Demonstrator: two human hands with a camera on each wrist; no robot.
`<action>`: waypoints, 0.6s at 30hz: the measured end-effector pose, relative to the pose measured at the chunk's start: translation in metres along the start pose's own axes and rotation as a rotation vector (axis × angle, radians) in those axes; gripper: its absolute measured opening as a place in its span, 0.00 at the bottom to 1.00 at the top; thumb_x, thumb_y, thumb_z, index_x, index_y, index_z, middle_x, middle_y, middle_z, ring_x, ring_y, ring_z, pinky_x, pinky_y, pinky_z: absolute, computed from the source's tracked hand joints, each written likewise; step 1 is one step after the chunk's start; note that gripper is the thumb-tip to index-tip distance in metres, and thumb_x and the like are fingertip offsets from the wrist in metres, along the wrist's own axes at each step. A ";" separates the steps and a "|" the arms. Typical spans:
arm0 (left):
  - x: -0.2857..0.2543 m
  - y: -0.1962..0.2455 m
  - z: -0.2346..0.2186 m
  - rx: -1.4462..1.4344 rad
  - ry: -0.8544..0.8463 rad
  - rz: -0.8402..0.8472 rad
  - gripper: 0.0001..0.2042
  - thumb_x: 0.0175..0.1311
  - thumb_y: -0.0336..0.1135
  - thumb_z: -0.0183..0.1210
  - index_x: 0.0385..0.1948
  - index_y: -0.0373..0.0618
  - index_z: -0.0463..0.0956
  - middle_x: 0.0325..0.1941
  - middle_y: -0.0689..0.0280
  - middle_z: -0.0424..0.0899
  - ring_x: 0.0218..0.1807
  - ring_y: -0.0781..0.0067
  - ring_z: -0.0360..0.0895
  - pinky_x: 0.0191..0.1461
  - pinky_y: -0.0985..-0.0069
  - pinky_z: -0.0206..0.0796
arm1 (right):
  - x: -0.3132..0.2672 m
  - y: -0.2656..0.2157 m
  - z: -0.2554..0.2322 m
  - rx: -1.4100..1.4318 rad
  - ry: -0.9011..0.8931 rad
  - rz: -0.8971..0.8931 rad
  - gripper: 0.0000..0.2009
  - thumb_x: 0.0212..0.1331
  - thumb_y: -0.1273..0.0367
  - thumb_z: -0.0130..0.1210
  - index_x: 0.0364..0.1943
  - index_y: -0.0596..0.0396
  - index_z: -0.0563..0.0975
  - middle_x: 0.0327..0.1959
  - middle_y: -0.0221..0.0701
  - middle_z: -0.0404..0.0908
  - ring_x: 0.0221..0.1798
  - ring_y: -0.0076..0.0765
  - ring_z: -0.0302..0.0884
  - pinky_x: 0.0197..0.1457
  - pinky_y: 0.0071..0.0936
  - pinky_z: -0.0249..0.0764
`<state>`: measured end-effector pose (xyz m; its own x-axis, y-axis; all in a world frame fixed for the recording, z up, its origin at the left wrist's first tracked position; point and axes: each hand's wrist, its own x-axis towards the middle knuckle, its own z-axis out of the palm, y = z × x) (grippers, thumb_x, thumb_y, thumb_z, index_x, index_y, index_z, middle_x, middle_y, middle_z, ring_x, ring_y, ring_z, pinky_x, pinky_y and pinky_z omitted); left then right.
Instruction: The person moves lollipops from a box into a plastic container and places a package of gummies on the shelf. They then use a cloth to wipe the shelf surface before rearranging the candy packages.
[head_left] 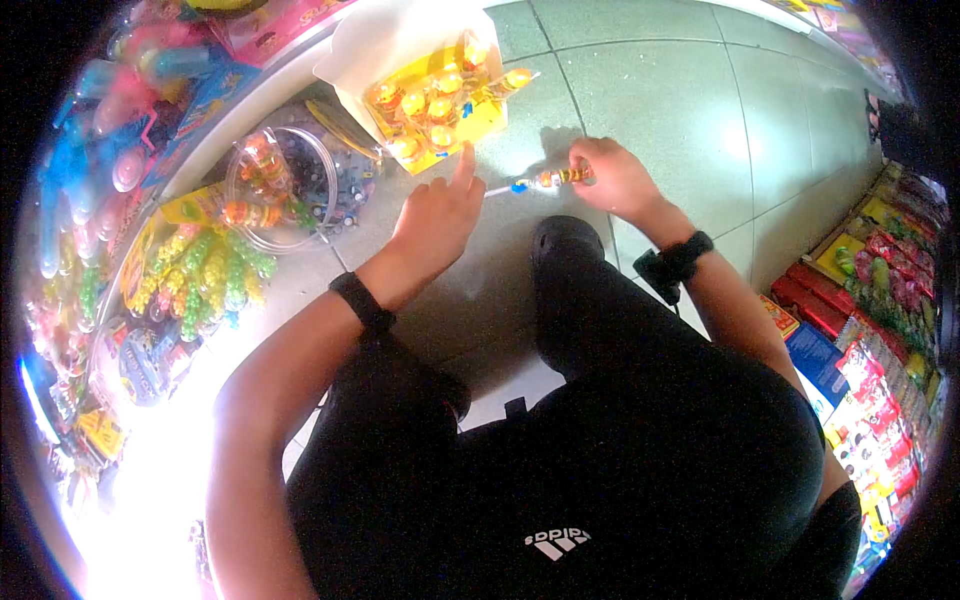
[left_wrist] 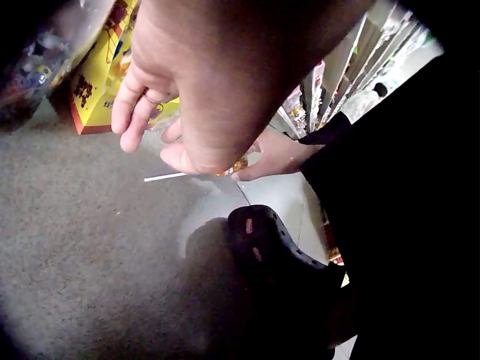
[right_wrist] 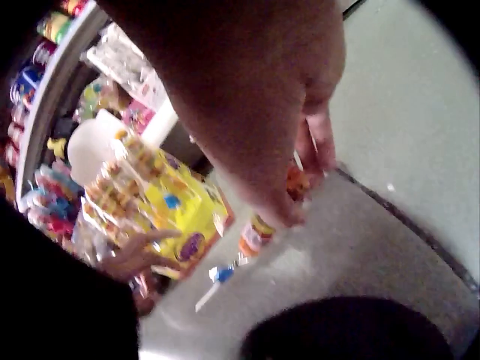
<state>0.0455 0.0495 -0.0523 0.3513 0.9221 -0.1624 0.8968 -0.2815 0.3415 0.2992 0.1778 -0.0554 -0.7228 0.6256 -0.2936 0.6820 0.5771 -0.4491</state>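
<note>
My right hand (head_left: 618,178) pinches a wrapped lollipop (head_left: 552,179) by its orange-and-yellow striped end, fingers curled round it. A blue piece (right_wrist: 223,274) sits where its white stick (right_wrist: 205,298) begins, and the stick points toward my left hand (head_left: 440,212). That hand hovers beside the yellow display box (head_left: 484,122), its index finger extended toward the front and the other fingers loosely bent. In the right wrist view the stick's tip stands apart from the left fingers. Several similar wrapped lollipops (head_left: 441,106) fill the box, whose white lid is raised.
Left of the box lies a clear round tub (head_left: 334,178) with striped toys inside. Bunches of green and yellow grape-like toys (head_left: 200,275) sit nearer. Packed shelves (head_left: 870,300) line the right side. A black shoe (head_left: 566,238) rests on the tiled floor (head_left: 680,110).
</note>
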 end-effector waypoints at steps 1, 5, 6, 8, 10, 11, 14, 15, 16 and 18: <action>0.000 -0.001 0.001 -0.001 0.002 -0.002 0.13 0.52 0.26 0.52 0.40 0.34 0.69 0.65 0.39 0.58 0.27 0.56 0.78 0.35 0.61 0.74 | 0.001 -0.006 -0.014 -0.002 -0.001 -0.002 0.14 0.48 0.65 0.65 0.38 0.52 0.76 0.31 0.33 0.77 0.39 0.41 0.77 0.46 0.35 0.74; -0.004 -0.003 0.003 -0.013 0.048 0.027 0.11 0.53 0.26 0.52 0.38 0.35 0.69 0.66 0.39 0.57 0.28 0.56 0.78 0.35 0.61 0.74 | -0.001 -0.031 -0.079 0.330 -0.187 0.097 0.12 0.55 0.66 0.62 0.41 0.54 0.79 0.36 0.28 0.82 0.37 0.23 0.78 0.39 0.21 0.73; -0.004 -0.004 0.002 -0.012 0.059 0.041 0.10 0.53 0.26 0.52 0.38 0.36 0.69 0.66 0.39 0.57 0.28 0.57 0.78 0.35 0.61 0.74 | 0.001 -0.039 -0.096 0.388 -0.145 0.076 0.12 0.55 0.67 0.62 0.42 0.53 0.79 0.36 0.28 0.82 0.36 0.21 0.77 0.38 0.19 0.73; -0.003 -0.004 0.003 -0.005 0.040 0.037 0.10 0.53 0.26 0.52 0.38 0.36 0.69 0.66 0.39 0.57 0.28 0.57 0.78 0.34 0.62 0.74 | 0.005 -0.050 -0.117 0.448 -0.099 0.054 0.12 0.56 0.67 0.62 0.44 0.53 0.79 0.36 0.28 0.82 0.36 0.20 0.77 0.36 0.17 0.72; -0.002 -0.004 0.004 0.002 0.021 0.033 0.10 0.53 0.26 0.52 0.38 0.36 0.69 0.65 0.39 0.58 0.28 0.57 0.78 0.34 0.62 0.74 | 0.013 -0.063 -0.127 0.386 0.008 -0.050 0.10 0.56 0.70 0.61 0.43 0.54 0.80 0.38 0.28 0.81 0.36 0.17 0.76 0.34 0.16 0.72; -0.002 -0.004 0.005 0.012 0.032 0.034 0.10 0.53 0.26 0.52 0.38 0.36 0.69 0.65 0.39 0.58 0.28 0.58 0.78 0.33 0.62 0.74 | 0.017 -0.071 -0.130 0.387 0.008 -0.052 0.10 0.56 0.70 0.61 0.43 0.54 0.80 0.38 0.28 0.81 0.36 0.17 0.76 0.34 0.16 0.72; -0.003 -0.004 0.005 0.031 0.052 0.043 0.10 0.54 0.26 0.52 0.38 0.36 0.69 0.64 0.39 0.59 0.28 0.58 0.77 0.32 0.62 0.74 | 0.026 -0.091 -0.128 0.494 0.091 -0.021 0.08 0.56 0.70 0.61 0.38 0.55 0.79 0.33 0.28 0.81 0.32 0.18 0.76 0.35 0.20 0.73; -0.003 -0.004 0.005 0.040 0.064 0.051 0.10 0.54 0.26 0.52 0.37 0.35 0.69 0.64 0.39 0.60 0.27 0.59 0.77 0.31 0.63 0.74 | 0.029 -0.093 -0.126 0.412 0.169 -0.150 0.07 0.56 0.71 0.60 0.38 0.56 0.79 0.32 0.29 0.80 0.32 0.21 0.77 0.35 0.21 0.74; -0.003 -0.004 0.005 0.040 0.064 0.049 0.10 0.54 0.26 0.52 0.37 0.35 0.69 0.64 0.39 0.60 0.27 0.59 0.77 0.31 0.63 0.74 | 0.032 -0.095 -0.124 0.329 0.244 -0.279 0.06 0.57 0.71 0.59 0.37 0.56 0.78 0.31 0.30 0.80 0.32 0.24 0.78 0.34 0.23 0.74; -0.004 -0.004 0.005 0.037 0.102 0.056 0.10 0.54 0.27 0.51 0.37 0.35 0.69 0.63 0.39 0.61 0.27 0.60 0.77 0.30 0.64 0.74 | 0.035 -0.103 -0.127 0.278 0.230 -0.318 0.05 0.57 0.71 0.59 0.36 0.56 0.78 0.31 0.32 0.79 0.32 0.29 0.79 0.35 0.25 0.75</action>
<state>0.0417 0.0452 -0.0579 0.3733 0.9264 -0.0489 0.8866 -0.3408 0.3127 0.2178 0.2072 0.0881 -0.8259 0.5587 0.0757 0.3525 0.6166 -0.7040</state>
